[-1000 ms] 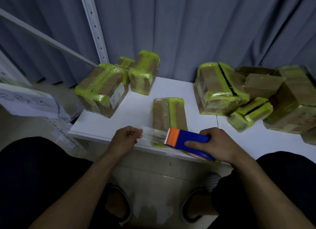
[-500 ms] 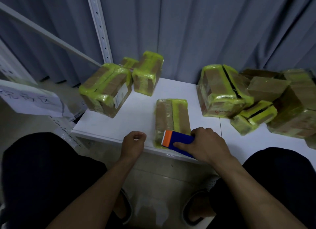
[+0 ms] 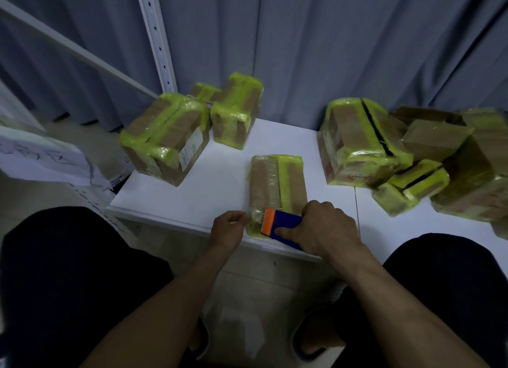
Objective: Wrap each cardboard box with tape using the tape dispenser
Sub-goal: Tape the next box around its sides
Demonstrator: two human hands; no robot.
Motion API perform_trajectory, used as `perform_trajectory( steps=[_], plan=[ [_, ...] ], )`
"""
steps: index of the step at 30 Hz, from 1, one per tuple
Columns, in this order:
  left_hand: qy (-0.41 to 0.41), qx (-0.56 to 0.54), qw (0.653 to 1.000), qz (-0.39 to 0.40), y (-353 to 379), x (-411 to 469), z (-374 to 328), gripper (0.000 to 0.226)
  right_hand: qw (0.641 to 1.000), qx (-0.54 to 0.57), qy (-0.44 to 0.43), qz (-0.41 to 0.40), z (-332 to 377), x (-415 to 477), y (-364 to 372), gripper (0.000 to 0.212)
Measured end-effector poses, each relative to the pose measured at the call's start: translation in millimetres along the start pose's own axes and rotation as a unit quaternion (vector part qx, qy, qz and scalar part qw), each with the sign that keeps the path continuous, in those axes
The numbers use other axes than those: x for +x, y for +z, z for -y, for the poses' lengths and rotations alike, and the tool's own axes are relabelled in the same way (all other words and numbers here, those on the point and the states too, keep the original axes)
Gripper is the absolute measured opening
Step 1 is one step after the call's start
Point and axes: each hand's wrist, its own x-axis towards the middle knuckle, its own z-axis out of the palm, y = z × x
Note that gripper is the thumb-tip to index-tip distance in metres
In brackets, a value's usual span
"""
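Head view: our right hand point(image 3: 327, 227) curls round the blue and orange tape dispenser point(image 3: 283, 224), which sits on the near end of the flat box point(image 3: 277, 183). Our left hand point(image 3: 229, 229) pinches the clear tape point(image 3: 257, 216) at the dispenser's 9 o'clock. The box lies on the white counter point(image 3: 192, 194). Green-taped boxes point(image 3: 165, 139) sit at its 10 o'clock, and a heap of boxes point(image 3: 365, 145) at 2 o'clock.

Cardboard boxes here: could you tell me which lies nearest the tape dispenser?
The flat box at the front edge of the table, beneath the tape dispenser; the others sit farther back.
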Motion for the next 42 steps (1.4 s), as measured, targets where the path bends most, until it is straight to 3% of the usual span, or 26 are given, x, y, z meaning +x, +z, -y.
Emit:
perform_trajectory(
  steps=[3, 5, 8, 10, 17, 22, 26, 29, 33, 39, 42],
  plan=[
    [-0.008, 0.001, 1.0, 0.025, 3.3, 3.4, -0.1, 0.051, 1.0, -0.002, 0.006, 0.004, 1.6, 2.2, -1.3, 0.067],
    [-0.005, 0.006, 1.0, 0.0, 1.9, 5.6, 1.2, 0.059, 1.0, 0.002, 0.01, 0.006, 1.5, 3.4, -1.7, 0.071],
    [0.027, -0.021, 0.999, -0.035, 1.8, 2.9, 1.2, 0.039, 1.0, -0.002, 0.012, 0.007, 0.9, 3.7, -0.7, 0.07],
    [0.063, -0.009, 0.998, -0.015, 5.6, -1.7, 2.5, 0.022, 1.0, -0.005, 0.016, 0.005, 1.1, 4.1, -0.2, 0.07],
    [0.15, 0.018, 0.987, 0.05, 2.8, -10.7, -0.5, 0.023, 1.0, -0.003, 0.03, 0.004, -1.5, 7.7, -2.5, 0.076],
    [0.368, 0.123, 0.919, 0.068, -13.7, -7.0, 6.8, 0.027, 1.0, 0.003, 0.031, 0.001, -5.1, 6.3, -0.3, 0.077],
    [0.406, 0.189, 0.89, 0.086, -20.1, 1.4, 2.1, 0.029, 1.0, 0.006, 0.027, -0.004, -8.4, 4.6, 2.7, 0.076],
    [0.421, 0.237, 0.872, 0.072, -21.9, 8.6, -1.8, 0.03, 1.0, 0.006, 0.016, -0.009, -10.7, 3.4, 3.7, 0.076],
    [0.459, 0.331, 0.824, 0.029, -20.4, 12.2, -3.5, 0.026, 1.0, 0.008, 0.012, -0.016, -13.3, 2.4, 5.2, 0.074],
    [0.469, 0.341, 0.815, 0.011, -16.3, 13.6, -2.2, 0.029, 0.999, 0.04, 0.016, -0.017, -17.3, 2.5, 6.7, 0.069],
    [0.477, 0.379, 0.793, 0.002, -18.9, 12.4, -4.6, 0.026, 0.995, 0.093, 0.02, -0.002, -25.7, 0.8, 7.3, 0.07]
  ],
)
